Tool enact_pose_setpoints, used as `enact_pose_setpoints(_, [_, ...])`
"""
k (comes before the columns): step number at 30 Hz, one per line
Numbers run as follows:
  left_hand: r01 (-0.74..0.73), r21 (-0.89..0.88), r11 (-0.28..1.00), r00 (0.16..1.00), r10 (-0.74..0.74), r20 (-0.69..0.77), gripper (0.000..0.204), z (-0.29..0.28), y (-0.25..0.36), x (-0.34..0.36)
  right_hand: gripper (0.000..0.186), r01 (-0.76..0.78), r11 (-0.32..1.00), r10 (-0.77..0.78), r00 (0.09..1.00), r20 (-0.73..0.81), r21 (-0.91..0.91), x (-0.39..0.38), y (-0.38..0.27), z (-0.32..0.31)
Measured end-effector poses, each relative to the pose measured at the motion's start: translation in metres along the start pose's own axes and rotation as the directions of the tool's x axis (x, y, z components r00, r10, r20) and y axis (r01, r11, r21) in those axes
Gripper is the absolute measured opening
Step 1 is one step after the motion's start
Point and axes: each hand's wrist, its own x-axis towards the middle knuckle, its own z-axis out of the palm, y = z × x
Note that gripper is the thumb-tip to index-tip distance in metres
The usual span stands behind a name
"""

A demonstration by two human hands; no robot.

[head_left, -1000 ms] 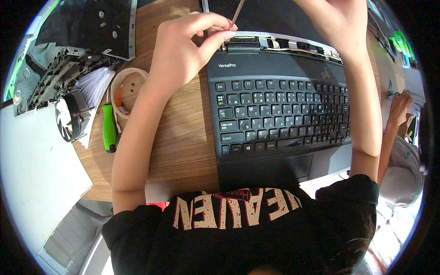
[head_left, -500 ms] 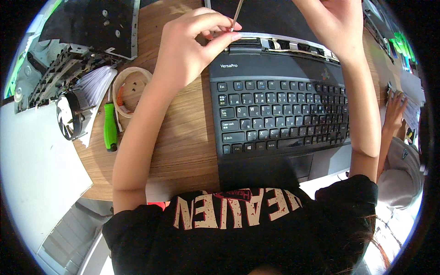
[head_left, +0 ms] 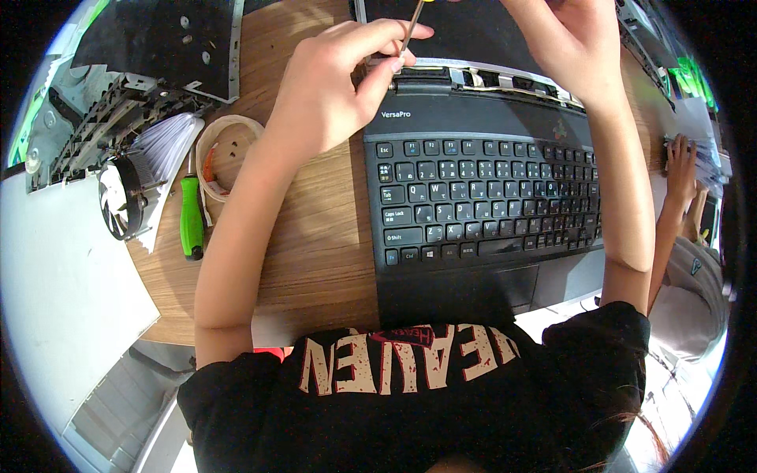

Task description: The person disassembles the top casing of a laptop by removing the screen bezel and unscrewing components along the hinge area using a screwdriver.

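Observation:
A black laptop base [head_left: 489, 197] with its keyboard lies on the wooden table [head_left: 315, 252] in front of me. My left hand [head_left: 331, 87] sits at the laptop's back left corner, by the exposed hinge strip [head_left: 473, 75], its fingertips pinched around the thin metal shaft of a screwdriver [head_left: 412, 24] that slants up out of view. My right hand [head_left: 572, 47] is above the back right of the laptop, fingers curled; what it holds is cut off by the top edge.
A green-handled screwdriver [head_left: 191, 225] lies at the left beside a round wooden bowl [head_left: 229, 150]. Farther left sit a cooling fan with fins [head_left: 130, 189] and a black metal panel [head_left: 150, 39]. Another person's arm [head_left: 678, 197] reaches in at the right edge.
My left hand has shifted slightly right along the hinge, still pinching the screwdriver shaft. The laptop has not moved.

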Motion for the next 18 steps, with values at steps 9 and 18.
enact_pose_setpoints(9, [0.098,-0.028,0.995,0.986,-0.101,-0.136,0.011,0.000,0.009,0.000,0.037,0.052,0.988,-0.046,0.998,0.047,-0.149,0.011,-0.016,-0.001])
enact_pose_setpoints(18, [-0.011,-0.043,0.999,0.995,0.007,-0.097,0.014,0.000,0.004,0.002,0.039,-0.024,0.994,0.027,0.999,0.030,-0.105,0.003,-0.008,-0.004])
